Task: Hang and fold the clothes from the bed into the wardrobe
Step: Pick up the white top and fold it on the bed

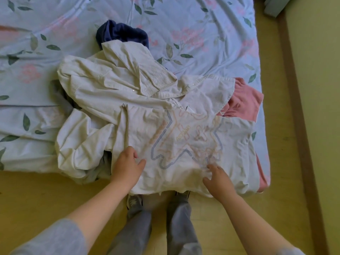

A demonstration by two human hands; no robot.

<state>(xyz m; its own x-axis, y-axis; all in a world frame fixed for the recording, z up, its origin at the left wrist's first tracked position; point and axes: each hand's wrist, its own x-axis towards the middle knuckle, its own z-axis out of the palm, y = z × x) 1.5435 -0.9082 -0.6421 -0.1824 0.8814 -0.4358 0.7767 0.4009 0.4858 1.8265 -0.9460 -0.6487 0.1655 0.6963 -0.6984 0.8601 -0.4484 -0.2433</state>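
white T-shirt (pixel 184 144) — pastel star print, wrinkled | both hands on hem

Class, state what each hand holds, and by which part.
Nothing clearly: right hand touches the printed T-shirt near its hem; whether left hand grips its side edge cannot be told.

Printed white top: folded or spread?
Spread flat. The printed white top lies open on the bed, full graphic visible; left hand and right hand rest on it.
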